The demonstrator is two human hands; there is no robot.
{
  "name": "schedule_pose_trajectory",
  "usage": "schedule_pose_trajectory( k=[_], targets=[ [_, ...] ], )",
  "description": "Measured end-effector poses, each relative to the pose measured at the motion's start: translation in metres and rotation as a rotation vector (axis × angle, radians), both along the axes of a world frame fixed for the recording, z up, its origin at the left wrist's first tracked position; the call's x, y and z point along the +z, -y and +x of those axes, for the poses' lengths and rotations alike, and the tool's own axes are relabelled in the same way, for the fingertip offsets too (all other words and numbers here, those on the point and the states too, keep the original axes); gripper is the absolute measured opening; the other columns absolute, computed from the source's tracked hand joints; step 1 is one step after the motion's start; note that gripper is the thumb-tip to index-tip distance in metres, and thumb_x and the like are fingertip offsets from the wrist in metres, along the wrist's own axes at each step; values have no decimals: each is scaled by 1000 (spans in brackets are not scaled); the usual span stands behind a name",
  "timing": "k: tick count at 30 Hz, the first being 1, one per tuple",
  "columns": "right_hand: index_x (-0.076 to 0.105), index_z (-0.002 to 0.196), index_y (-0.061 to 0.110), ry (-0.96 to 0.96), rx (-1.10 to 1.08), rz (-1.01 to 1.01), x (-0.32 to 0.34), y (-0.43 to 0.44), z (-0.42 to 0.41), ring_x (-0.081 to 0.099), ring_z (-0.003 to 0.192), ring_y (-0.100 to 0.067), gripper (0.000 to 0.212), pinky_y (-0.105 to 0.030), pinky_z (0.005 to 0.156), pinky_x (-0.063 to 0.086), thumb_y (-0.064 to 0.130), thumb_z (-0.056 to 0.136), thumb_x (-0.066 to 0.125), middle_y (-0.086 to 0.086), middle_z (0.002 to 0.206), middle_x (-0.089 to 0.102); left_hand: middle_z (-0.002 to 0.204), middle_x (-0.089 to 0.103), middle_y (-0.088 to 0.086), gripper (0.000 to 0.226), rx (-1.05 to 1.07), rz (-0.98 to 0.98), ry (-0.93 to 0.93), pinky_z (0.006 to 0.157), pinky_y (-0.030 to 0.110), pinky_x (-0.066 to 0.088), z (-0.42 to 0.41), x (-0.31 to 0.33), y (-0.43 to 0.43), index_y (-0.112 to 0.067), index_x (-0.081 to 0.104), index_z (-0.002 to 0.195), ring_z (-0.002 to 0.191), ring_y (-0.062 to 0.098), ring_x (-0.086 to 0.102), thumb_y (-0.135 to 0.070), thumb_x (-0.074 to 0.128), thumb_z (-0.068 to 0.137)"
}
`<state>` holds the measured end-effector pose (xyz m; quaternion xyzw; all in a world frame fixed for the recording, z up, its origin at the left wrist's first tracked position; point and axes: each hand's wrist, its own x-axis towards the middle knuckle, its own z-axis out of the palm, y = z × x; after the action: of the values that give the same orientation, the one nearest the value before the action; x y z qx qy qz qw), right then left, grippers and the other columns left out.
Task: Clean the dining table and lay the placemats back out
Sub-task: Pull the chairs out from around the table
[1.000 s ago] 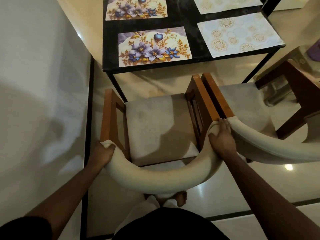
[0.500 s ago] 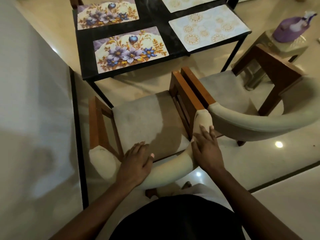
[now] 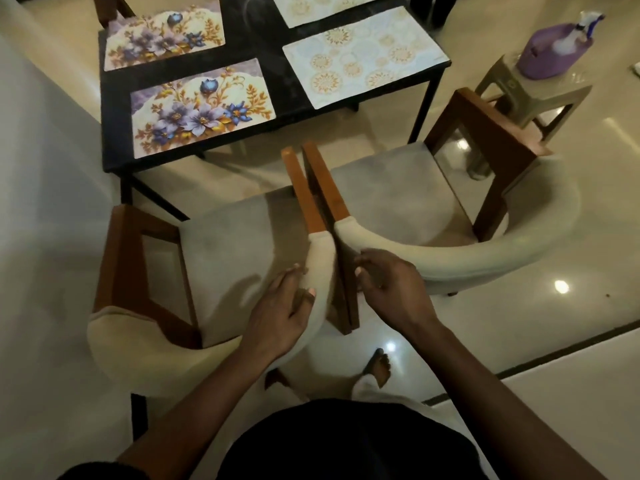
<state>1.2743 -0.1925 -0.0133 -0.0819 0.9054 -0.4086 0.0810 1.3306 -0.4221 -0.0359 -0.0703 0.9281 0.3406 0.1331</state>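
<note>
The black dining table (image 3: 287, 81) stands at the top of the view. Two floral placemats (image 3: 202, 107) lie on its left half and two pale patterned placemats (image 3: 363, 55) on its right half. Two wooden chairs with cream padded backs stand side by side in front of it. My left hand (image 3: 280, 306) holds the right end of the left chair's padded back (image 3: 320, 258), thumb on top. My right hand (image 3: 388, 282) has its fingers curled round the upright wooden arm frame (image 3: 346, 306) of the right chair.
A purple spray bottle (image 3: 554, 46) lies on a small stool (image 3: 533, 84) at the upper right. A pale wall runs down the left side. The glossy tiled floor (image 3: 519, 323) lies open to the right. My foot (image 3: 379, 365) shows below the chairs.
The view has swung left to right. My left hand slid from the left end of the chair back to its right end. My right hand left that back and took the neighbouring chair's frame.
</note>
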Motion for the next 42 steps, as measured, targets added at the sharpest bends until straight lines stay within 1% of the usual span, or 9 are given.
schedule_pose_trajectory(
  k=[5, 9, 16, 20, 24, 29, 30, 35, 42],
  targets=[
    [71, 129, 23, 21, -47, 74, 12, -69, -25, 65, 118, -15, 33, -31, 94, 52, 36, 99, 64, 5, 135, 69, 159, 49, -4, 48, 8, 60, -75, 115, 36, 43, -33, 13, -72, -27, 48, 152, 145, 18, 46, -45, 49, 108],
    [69, 132, 26, 40, -118, 72, 16, -96, -30, 62, 121, -14, 34, -37, 99, 55, 34, 99, 64, 8, 138, 67, 155, 51, -7, 46, -19, 100, -92, 110, 31, 44, -57, 14, -99, -30, 49, 151, 140, 13, 48, -45, 50, 107],
    [67, 136, 28, 39, -335, 58, 25, -169, -43, 60, 125, -16, 35, -31, 99, 48, 36, 102, 63, 5, 139, 66, 157, 50, -7, 45, -156, 136, -121, 118, 31, 36, -122, 17, -165, -29, 51, 150, 145, 9, 43, -44, 51, 107],
    [65, 137, 29, 60, -414, 32, 21, -223, -60, 62, 124, -19, 37, -41, 103, 53, 42, 102, 59, 3, 138, 67, 151, 56, -3, 44, -223, 168, -161, 117, 30, 41, -147, 15, -209, -20, 55, 148, 140, 6, 46, -38, 55, 107],
    [64, 137, 33, 48, -394, 25, 13, -279, -94, 62, 122, -15, 38, -41, 100, 54, 43, 100, 58, 9, 136, 67, 155, 52, -4, 43, -185, 150, -144, 116, 30, 39, -174, 12, -257, -24, 51, 150, 139, 5, 46, -39, 51, 109],
    [62, 138, 31, 59, -312, 26, 4, -365, -141, 70, 101, -12, 40, -23, 86, 53, 42, 100, 61, 9, 134, 69, 153, 54, -2, 50, -61, 99, -103, 116, 41, 43, -199, 12, -338, -25, 51, 150, 139, 14, 49, -51, 44, 107],
    [62, 139, 31, 70, -301, 27, 5, -383, -147, 70, 101, -12, 41, -25, 88, 53, 43, 100, 60, 10, 134, 69, 153, 54, -2, 50, -43, 102, -94, 116, 40, 42, -203, 15, -357, -26, 51, 150, 139, 14, 49, -51, 44, 107],
    [59, 143, 27, 72, -212, 35, 9, -450, -187, 60, 130, -13, 43, -41, 105, 52, 43, 102, 59, 9, 143, 64, 155, 53, -5, 46, 14, 79, -122, 116, 30, 34, -226, 24, -427, -24, 51, 151, 138, 5, 45, -44, 47, 110],
    [57, 145, 27, 55, -171, 1, 11, -494, -240, 58, 132, -12, 46, -43, 107, 52, 45, 103, 57, 10, 143, 63, 155, 53, -6, 47, 46, 121, -134, 113, 33, 40, -273, 31, -474, -28, 50, 151, 140, 10, 48, -47, 47, 109]
  ],
)
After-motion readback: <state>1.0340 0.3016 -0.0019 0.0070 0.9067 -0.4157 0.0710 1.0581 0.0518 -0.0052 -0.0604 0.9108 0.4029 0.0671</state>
